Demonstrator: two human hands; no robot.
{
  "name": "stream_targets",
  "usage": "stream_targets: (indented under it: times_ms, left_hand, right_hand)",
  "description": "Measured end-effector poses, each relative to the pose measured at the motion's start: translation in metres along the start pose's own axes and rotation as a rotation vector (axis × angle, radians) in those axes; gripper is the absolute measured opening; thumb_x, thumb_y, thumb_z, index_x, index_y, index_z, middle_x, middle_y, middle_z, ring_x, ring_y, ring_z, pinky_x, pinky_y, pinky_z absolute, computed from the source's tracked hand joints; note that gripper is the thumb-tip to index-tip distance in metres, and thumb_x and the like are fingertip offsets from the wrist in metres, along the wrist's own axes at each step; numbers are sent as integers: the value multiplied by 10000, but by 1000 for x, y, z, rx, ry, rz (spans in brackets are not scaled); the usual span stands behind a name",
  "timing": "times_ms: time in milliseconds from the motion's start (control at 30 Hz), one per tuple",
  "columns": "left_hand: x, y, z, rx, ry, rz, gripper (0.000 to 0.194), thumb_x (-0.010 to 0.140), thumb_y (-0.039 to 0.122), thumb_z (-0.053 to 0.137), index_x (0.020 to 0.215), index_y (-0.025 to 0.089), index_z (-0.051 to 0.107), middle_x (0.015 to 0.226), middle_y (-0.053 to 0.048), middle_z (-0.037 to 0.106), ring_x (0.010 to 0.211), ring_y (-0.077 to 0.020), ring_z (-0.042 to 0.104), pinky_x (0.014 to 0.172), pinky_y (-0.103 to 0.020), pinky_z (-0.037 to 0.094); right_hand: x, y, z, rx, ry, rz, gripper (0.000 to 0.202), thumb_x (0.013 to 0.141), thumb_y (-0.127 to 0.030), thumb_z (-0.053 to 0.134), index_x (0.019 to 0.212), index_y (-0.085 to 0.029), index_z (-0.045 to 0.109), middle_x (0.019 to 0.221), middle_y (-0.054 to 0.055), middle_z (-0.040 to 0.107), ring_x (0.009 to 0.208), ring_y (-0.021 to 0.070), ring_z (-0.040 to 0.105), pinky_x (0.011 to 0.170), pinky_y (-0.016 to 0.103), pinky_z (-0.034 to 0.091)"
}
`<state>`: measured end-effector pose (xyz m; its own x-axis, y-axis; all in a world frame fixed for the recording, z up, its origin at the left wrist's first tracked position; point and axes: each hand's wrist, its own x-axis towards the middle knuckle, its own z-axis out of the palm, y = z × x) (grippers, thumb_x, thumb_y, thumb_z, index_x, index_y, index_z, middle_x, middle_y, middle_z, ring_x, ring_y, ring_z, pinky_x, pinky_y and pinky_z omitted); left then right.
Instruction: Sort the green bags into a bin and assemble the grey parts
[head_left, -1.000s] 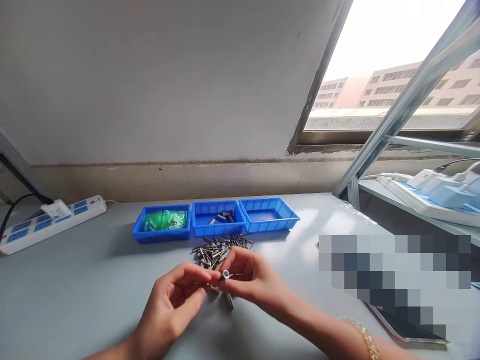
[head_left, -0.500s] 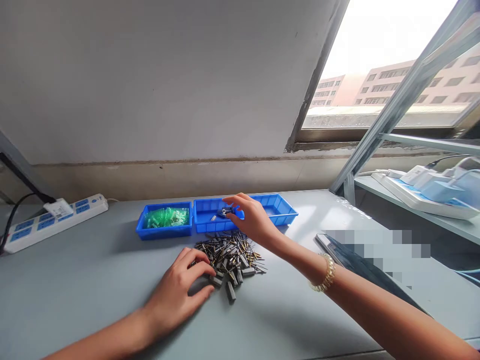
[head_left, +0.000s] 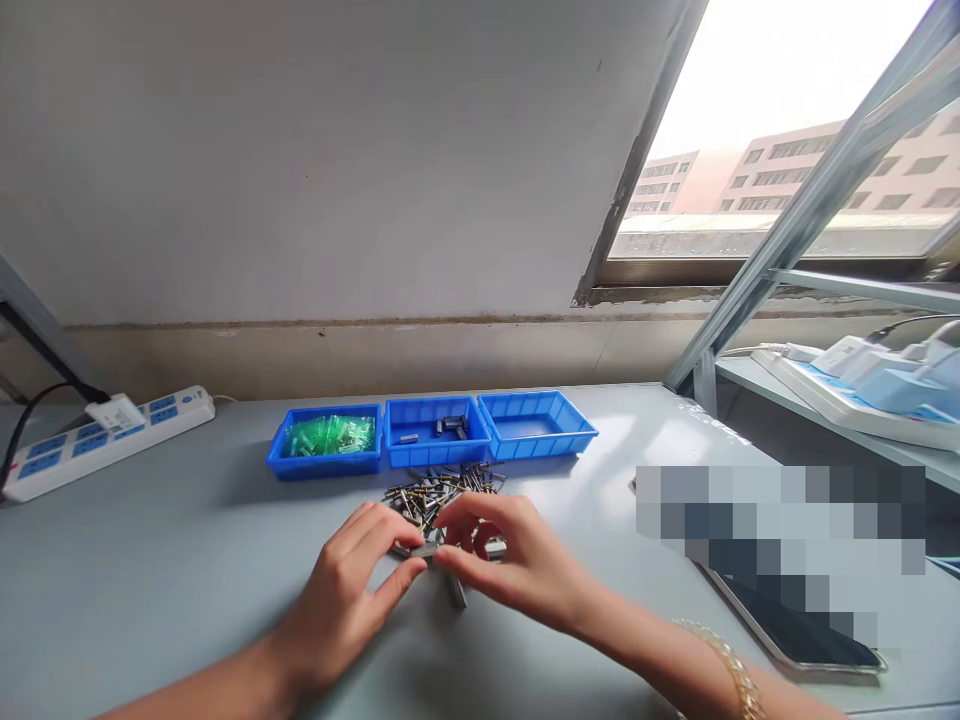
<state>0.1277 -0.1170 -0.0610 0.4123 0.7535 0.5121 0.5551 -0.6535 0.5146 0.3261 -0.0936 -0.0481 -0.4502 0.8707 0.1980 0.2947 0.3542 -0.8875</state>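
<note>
Head — metal piece (head_left: pixel 425 550) between hands (head_left: pixel 356 572) (head_left: pixel 529 560)

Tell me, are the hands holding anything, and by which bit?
A small grey metal piece: the left hand pinches its left end. The right hand is at its right end; whether it grips too is unclear.

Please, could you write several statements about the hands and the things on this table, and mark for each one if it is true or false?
1. Three blue trays stand side by side. True.
2. The green plastic lies in the right-hand tray. False: the green plastic is in the left-hand tray.
3. The left hand and right hand are both at one grey metal piece. True.
4. The bracelet is on the left arm. False: the bracelet is on the right arm.
5. The middle tray holds small metal pieces. True.
</note>
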Motion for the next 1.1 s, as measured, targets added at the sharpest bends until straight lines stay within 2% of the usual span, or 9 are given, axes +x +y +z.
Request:
stream_targets:
  times_ms: [167,300,433,500,600,700,833,933,1100]
  left_hand:
    - [-4,9,3,-148,66,-149,59,823,150,649,841,205,654,714,14,668,633,-150,623,628,-241,505]
    - [-1,19,4,-525,-85,-440,47,825,178,623,827,200,664,794,-7,742,751,-177,699,725,-266,527]
    - [4,23,4,-901,-245,-597,63,757,200,692,798,166,659,811,-35,759,781,-183,701,751,-264,516]
    - [5,21,4,-951,-235,-643,79,740,198,707,794,159,664,800,-39,759,783,-179,692,752,-257,508]
    - [2,14,5,-916,-70,-677,81,744,179,697,820,175,672,789,-19,750,778,-167,678,738,-244,511]
    - [-4,9,7,-837,115,-638,83,764,149,663,824,204,678,783,1,744,776,-161,681,748,-239,524]
    - [-8,12,5,-771,68,-565,152,814,124,595,867,216,705,897,-26,764,875,-181,697,812,-252,536]
    - [-7,13,1,-725,49,-503,169,830,133,580,895,229,704,922,-21,763,898,-179,701,825,-247,542]
    - [1,4,-10,-427,75,-411,173,847,148,541,913,227,680,920,-14,742,898,-173,692,839,-265,542]
  right_hand:
    - [-8,0,12,-48,62,-114,105,782,-247,617,719,-168,646,589,-7,611,522,102,539,500,198,430]
    - [-11,2,19,-137,207,-347,67,774,-151,600,776,-181,660,633,-8,568,558,102,519,525,206,435]
    - [-12,1,24,-116,165,-496,93,757,-103,616,761,-189,654,669,-8,535,602,106,524,549,209,451]
    - [-11,2,23,-112,158,-508,95,764,-107,630,781,-195,661,675,-7,547,613,109,533,562,214,460]
    - [-9,4,17,-110,163,-431,76,777,-131,640,812,-196,660,688,1,597,627,116,558,575,222,470]
    - [-5,8,12,-57,140,-231,78,751,-127,636,788,-196,631,713,-2,643,614,117,572,586,236,480]
    - [-2,15,16,298,34,31,91,711,-158,662,752,-185,586,787,21,676,685,149,635,621,269,515]
    - [1,15,18,491,-9,88,155,698,-229,709,734,-180,566,773,39,690,717,175,666,652,300,535]
    - [17,15,-4,177,101,-58,80,760,-238,633,801,-170,636,805,51,699,748,176,663,681,314,556]
